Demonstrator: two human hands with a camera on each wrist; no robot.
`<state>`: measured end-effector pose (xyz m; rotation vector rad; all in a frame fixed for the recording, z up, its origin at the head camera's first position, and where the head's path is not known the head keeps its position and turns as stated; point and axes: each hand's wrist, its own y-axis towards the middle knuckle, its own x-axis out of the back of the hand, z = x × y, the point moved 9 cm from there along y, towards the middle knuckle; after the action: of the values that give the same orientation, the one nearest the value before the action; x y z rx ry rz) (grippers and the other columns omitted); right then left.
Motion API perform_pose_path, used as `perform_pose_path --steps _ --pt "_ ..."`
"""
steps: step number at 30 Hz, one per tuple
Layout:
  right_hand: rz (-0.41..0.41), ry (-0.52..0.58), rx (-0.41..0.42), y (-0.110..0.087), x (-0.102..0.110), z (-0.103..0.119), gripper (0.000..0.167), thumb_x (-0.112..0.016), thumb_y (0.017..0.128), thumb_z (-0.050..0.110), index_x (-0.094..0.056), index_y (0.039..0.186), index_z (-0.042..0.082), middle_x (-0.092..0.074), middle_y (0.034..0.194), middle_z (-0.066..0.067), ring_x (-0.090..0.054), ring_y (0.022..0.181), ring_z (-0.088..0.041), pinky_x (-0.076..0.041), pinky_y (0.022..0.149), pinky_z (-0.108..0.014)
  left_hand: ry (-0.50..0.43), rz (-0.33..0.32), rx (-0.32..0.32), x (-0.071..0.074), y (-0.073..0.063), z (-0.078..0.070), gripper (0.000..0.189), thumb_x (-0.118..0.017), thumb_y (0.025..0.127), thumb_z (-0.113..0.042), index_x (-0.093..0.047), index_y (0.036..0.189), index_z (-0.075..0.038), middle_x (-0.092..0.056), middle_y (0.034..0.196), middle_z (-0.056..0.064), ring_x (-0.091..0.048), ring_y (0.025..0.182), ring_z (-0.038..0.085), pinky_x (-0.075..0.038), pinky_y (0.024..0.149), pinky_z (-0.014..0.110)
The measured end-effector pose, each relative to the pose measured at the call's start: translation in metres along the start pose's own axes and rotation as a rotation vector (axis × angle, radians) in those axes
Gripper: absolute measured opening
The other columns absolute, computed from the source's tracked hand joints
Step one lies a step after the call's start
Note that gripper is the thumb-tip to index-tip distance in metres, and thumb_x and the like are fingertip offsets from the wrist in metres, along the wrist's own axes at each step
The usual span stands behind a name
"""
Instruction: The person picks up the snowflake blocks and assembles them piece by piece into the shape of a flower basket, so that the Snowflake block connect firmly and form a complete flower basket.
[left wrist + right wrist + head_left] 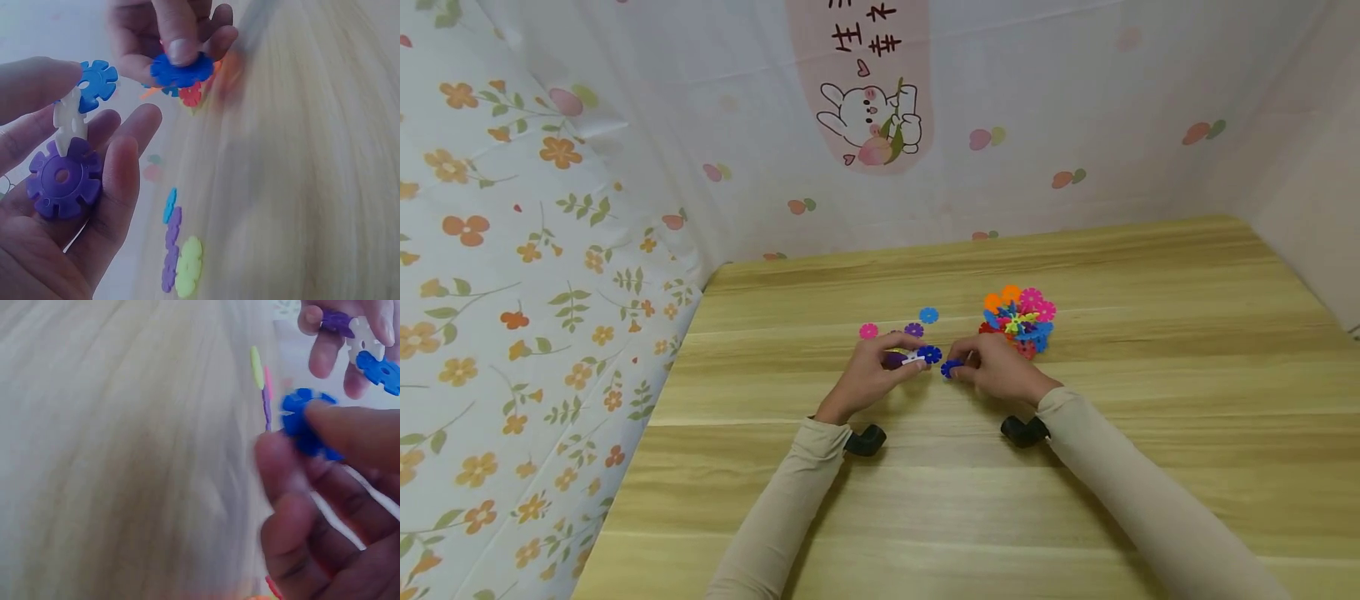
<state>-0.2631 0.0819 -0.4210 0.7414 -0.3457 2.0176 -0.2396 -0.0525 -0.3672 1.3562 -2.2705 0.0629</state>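
My left hand [872, 373] holds a short chain of notched plastic discs. In the left wrist view the chain runs from a purple disc [47, 184] near the palm through a white disc [70, 119] to a blue disc [103, 80] at the outer end, by the thumb tip. Opposite it, my right hand [1000, 367] pinches a single blue disc [299, 428] between thumb and fingers. A small gap separates this disc from the chain's blue end in the head view. Both hands are over the middle of the wooden table.
A heap of multicoloured discs [1018, 321] lies just beyond my right hand. Past my left hand are a loose pink disc [868, 331], a light blue disc [928, 315], purple discs [913, 330] and a yellow-green disc [189, 269]. Printed cloth [737, 108] hangs behind the table [940, 508].
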Motion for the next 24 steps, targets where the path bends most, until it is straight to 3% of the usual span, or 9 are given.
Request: perform_pose_path --steps 10,16,24 --pt "-0.133 0.206 -0.018 -0.009 0.008 -0.004 0.017 -0.065 0.087 0.009 -0.063 0.104 0.008 -0.064 0.075 -0.008 -0.061 0.061 -0.025 -0.049 0.055 -0.031 -0.015 -0.014 0.016 0.001 0.002 -0.004 0.021 -0.064 0.087 -0.005 -0.064 0.106 0.004 -0.064 0.104 0.016 -0.062 0.087 0.026 -0.052 0.076 0.037" --pt "-0.113 0.376 -0.036 -0.011 0.006 -0.008 0.021 -0.063 0.089 0.011 -0.059 0.109 0.006 -0.063 0.076 -0.02 -0.058 0.061 -0.036 -0.049 0.05 -0.037 -0.015 -0.01 0.03 0.001 0.002 -0.006 0.02 -0.064 0.087 -0.006 -0.064 0.105 0.004 -0.064 0.103 0.016 -0.062 0.087 0.026 -0.052 0.076 0.037" --pt "-0.098 0.479 -0.082 -0.013 0.005 -0.007 0.022 -0.061 0.091 0.014 -0.06 0.112 0.006 -0.061 0.077 -0.026 -0.054 0.063 -0.043 -0.047 0.051 -0.039 -0.015 -0.003 0.036 0.001 0.002 -0.006 0.021 -0.063 0.088 -0.007 -0.063 0.107 0.004 -0.064 0.104 0.015 -0.063 0.087 0.024 -0.052 0.075 0.035"
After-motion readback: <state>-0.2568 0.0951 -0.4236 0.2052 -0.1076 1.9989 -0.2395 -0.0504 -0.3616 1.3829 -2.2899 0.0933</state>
